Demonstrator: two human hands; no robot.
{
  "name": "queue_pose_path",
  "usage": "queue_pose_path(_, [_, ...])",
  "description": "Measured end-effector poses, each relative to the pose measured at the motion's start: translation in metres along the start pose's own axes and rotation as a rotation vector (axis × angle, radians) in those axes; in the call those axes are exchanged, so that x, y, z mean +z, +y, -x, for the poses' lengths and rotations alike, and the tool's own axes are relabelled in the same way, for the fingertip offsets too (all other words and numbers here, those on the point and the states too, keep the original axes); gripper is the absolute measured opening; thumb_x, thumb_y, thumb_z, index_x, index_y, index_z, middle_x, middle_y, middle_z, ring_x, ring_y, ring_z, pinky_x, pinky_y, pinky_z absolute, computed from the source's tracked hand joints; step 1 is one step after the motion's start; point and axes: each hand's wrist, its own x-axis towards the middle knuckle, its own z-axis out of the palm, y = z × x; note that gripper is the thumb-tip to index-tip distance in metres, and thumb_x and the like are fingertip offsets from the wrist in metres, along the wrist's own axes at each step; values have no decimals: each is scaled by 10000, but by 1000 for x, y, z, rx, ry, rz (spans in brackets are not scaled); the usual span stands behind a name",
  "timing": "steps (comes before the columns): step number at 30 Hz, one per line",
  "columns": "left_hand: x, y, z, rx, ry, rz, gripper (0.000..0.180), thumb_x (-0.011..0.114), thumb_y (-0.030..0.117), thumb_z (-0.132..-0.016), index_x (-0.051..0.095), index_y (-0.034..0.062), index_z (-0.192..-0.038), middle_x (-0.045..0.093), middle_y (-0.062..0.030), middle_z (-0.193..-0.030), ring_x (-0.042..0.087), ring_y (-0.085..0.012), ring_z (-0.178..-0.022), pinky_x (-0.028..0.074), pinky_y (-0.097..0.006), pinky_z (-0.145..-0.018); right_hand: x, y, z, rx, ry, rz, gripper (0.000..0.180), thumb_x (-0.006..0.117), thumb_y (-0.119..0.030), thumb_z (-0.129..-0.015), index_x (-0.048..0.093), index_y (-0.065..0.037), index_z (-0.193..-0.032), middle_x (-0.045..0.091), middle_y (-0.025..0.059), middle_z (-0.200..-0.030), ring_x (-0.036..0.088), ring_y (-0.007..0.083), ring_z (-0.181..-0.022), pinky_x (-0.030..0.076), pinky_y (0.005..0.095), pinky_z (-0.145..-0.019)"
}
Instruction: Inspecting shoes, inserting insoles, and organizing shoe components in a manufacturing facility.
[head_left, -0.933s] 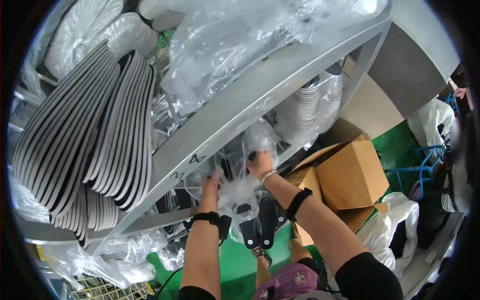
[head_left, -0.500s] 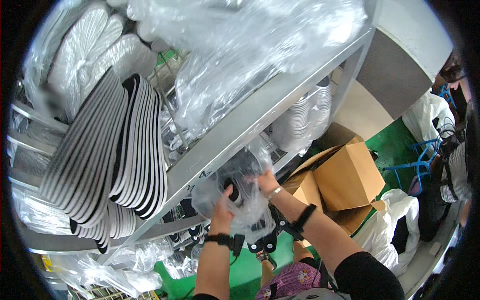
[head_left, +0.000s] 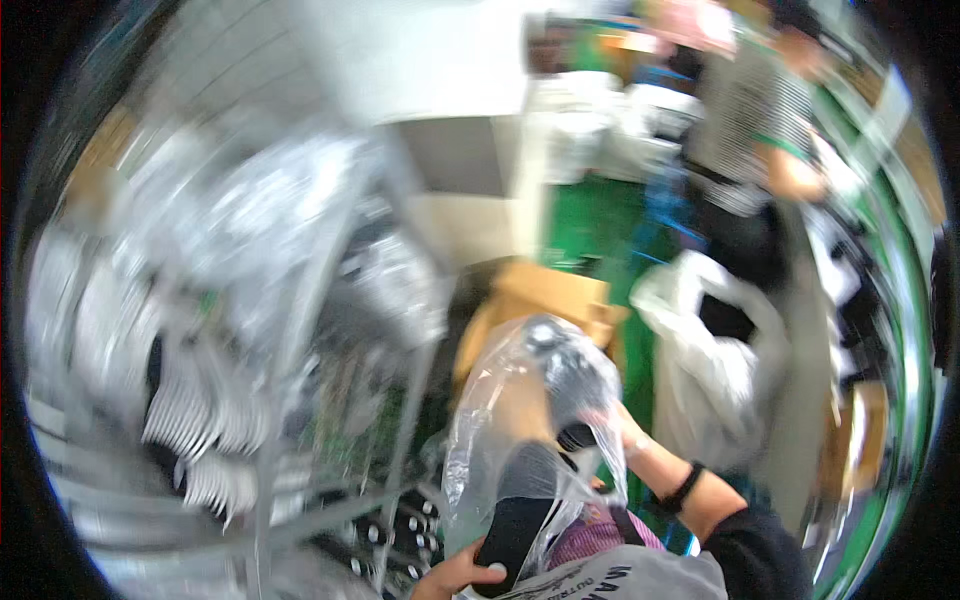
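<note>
A clear plastic bag hangs in front of me, with a dark bundle showing through its upper part. My right hand grips the bag's right side, its fingers partly covered by plastic and blurred. Low in the view, my left hand is closed on a black insole-like piece with a white dot, thumb on top. This piece overlaps the bag's lower edge; whether it lies inside the bag I cannot tell.
A metal rack with stacks of pale and black insoles stands at left. An open cardboard box is just beyond the bag. White sacks stand on the green floor at right, where another person works.
My view has swung right, away from the rack. The bag has come off the rack side toward my body. My left hand has dropped lower and now holds the black piece.
</note>
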Motion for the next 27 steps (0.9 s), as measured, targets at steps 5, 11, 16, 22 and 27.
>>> queue_pose_path(5, [17,57,73,-335,-285,44,569,618,23,-708,372,17,-1222,538,-97,-1025,533,-187,-859,437,-324,-712,-11,42,108,-37,449,-41,303,583,-147,-749,564,-31,-1029,584,31,-990,535,143,-850,424,271,-791])
queue_pose_path(11, [134,44,26,-28,-542,-462,431,564,113,-749,446,12,-1152,557,-76,-940,532,-158,-810,434,-290,-676,-73,164,307,360,886,103,452,727,-183,-518,617,-28,-928,619,101,-900,580,226,-806,456,334,-727])
queue_pose_path(16, [230,-20,-23,-12,-800,-644,430,506,205,-754,456,12,-1135,549,-75,-950,532,-156,-827,432,-284,-690,-23,185,477,702,476,424,450,679,-260,-571,614,9,-926,599,150,-964,572,255,-851,449,358,-730])
queue_pose_path(22, [365,-137,-47,0,-1073,-783,469,435,316,-760,468,11,-1116,539,-73,-963,530,-154,-847,430,-277,-708,50,297,641,617,732,85,481,621,-308,-628,588,33,-966,598,153,-960,566,260,-828,448,373,-706])
queue_pose_path(27, [485,-278,63,396,-1226,-1096,378,429,351,-764,554,37,-933,550,-33,-825,534,-121,-700,415,-227,-564,92,379,725,337,1101,-384,547,704,-200,-558,512,28,-1016,583,138,-914,558,205,-798,459,335,-674])
